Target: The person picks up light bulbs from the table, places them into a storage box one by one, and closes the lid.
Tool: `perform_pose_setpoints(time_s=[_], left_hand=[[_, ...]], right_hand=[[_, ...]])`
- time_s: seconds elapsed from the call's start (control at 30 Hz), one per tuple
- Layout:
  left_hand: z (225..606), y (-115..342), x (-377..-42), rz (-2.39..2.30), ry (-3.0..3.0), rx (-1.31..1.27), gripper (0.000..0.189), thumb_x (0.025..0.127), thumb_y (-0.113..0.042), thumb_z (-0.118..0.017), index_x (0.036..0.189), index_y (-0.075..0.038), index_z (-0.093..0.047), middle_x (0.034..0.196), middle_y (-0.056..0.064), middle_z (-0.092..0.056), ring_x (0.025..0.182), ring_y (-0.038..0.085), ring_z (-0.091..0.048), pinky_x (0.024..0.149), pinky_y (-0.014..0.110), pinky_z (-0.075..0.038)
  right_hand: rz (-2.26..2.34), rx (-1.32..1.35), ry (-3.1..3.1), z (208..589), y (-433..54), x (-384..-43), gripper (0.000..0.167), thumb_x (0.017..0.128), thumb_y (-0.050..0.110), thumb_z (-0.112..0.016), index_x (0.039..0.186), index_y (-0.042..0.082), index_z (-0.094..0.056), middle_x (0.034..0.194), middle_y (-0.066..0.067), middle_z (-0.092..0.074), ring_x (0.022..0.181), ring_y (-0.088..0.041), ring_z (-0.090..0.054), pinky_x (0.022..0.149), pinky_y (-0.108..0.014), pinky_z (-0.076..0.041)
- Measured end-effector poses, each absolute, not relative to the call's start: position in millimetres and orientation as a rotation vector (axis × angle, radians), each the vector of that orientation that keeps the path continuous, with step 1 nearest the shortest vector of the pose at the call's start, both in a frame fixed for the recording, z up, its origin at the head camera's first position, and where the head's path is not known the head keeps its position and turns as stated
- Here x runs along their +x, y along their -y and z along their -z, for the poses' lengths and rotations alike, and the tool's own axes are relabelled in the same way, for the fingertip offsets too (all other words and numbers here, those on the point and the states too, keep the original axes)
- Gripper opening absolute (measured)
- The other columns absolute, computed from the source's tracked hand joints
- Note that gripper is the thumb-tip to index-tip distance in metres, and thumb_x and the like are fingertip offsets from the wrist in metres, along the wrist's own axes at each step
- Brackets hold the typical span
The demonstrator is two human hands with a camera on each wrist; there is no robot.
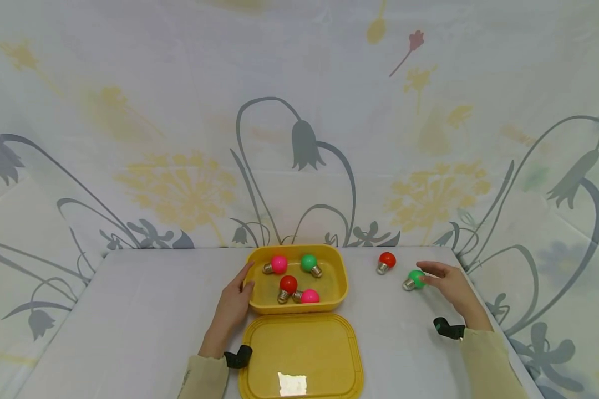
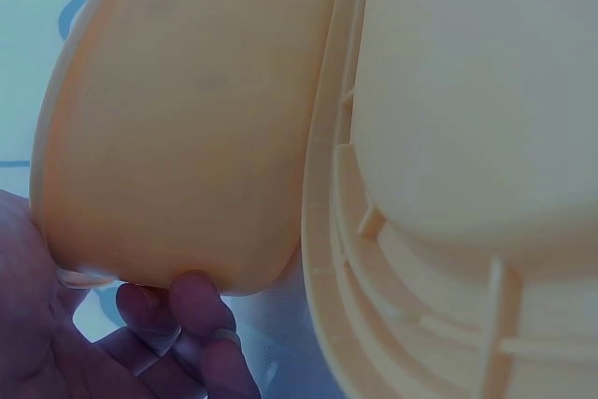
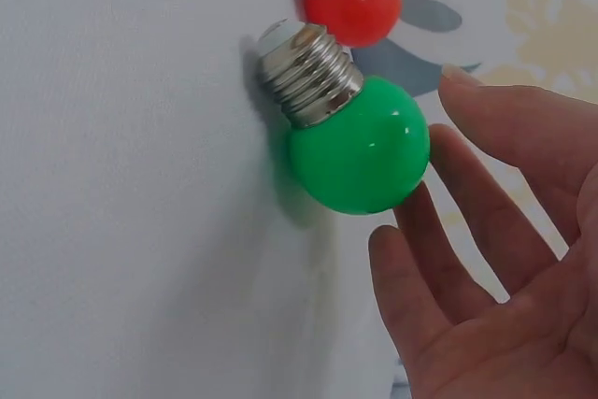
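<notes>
My left hand [image 1: 233, 302] grips the left end of a yellow plastic tub [image 1: 340, 266], its thumb at the rim. Curled fingers [image 2: 201, 301] meet the outer wall in the left wrist view. Inside the tub lie light bulbs: a pink bulb [image 1: 279, 264], a green bulb [image 1: 309, 262], a red bulb [image 1: 288, 284] and another pink bulb [image 1: 310, 296]. On the right, my right hand [image 1: 451, 285] is spread loosely beside a green bulb [image 3: 360, 147] lying on the table, fingertips right at its round end. Just beyond it lies a red bulb [image 1: 387, 259].
A flat yellow lid [image 1: 301, 354] lies in front of the tub, close against it. White table surface [image 1: 145, 316] stretches to the left. A flower-printed cloth [image 1: 299, 111] hangs behind the table and along both sides.
</notes>
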State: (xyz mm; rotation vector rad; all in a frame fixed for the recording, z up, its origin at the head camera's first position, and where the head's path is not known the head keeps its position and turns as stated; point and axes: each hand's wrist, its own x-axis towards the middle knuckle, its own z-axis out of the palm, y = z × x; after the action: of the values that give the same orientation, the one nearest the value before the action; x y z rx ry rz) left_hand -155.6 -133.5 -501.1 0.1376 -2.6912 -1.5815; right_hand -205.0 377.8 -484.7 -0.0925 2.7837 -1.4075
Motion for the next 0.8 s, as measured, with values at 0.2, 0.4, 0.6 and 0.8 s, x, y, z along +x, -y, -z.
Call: perform_pose_setpoints(time_s=[0.2,0.4,0.6,0.8], left_hand=[[501,133,-156,1.581,2.689,0.144,0.052,0.104,-0.018,-0.048,0.155,-0.021,-0.040,0.153,0.017,-0.041,0.141,0.038,-0.036,0.113,0.053,-0.030],[502,134,-156,1.592,2.687,0.141,0.052,0.104,-0.017,-0.048,0.155,-0.022,-0.040,0.154,0.017,-0.040,0.141,0.037,-0.036,0.113,0.053,-0.030],[503,134,-156,1.594,2.686,0.133,0.051,0.104,-0.018,-0.048,0.155,-0.022,-0.040,0.153,0.017,-0.041,0.141,0.037,-0.036,0.113,0.054,-0.030],[503,134,-155,1.599,2.689,0.140,0.052,0.104,-0.018,-0.048,0.155,-0.022,-0.040,0.154,0.017,-0.040,0.141,0.038,-0.036,0.113,0.054,-0.030]], right_hand=[[1.451,-0.090,-2.760,490,-378,-204,0.049,0.092,0.016,-0.071,0.134,-0.007,-0.058,0.133,-0.025,-0.059,0.119,-0.018,-0.057,0.085,-0.009,-0.041],[1.474,-0.061,-2.739,492,-374,-202,0.048,0.092,0.013,-0.071,0.133,-0.008,-0.058,0.133,-0.025,-0.059,0.115,-0.014,-0.058,0.084,-0.010,-0.042],[1.446,-0.021,-2.744,496,-372,-202,0.047,0.092,0.013,-0.072,0.132,-0.007,-0.060,0.133,-0.025,-0.059,0.104,0.003,-0.055,0.083,-0.009,-0.043],[1.447,0.003,-2.731,498,-371,-200,0.046,0.091,0.012,-0.072,0.131,-0.007,-0.060,0.133,-0.025,-0.059,0.110,-0.004,-0.058,0.083,-0.009,-0.044]])
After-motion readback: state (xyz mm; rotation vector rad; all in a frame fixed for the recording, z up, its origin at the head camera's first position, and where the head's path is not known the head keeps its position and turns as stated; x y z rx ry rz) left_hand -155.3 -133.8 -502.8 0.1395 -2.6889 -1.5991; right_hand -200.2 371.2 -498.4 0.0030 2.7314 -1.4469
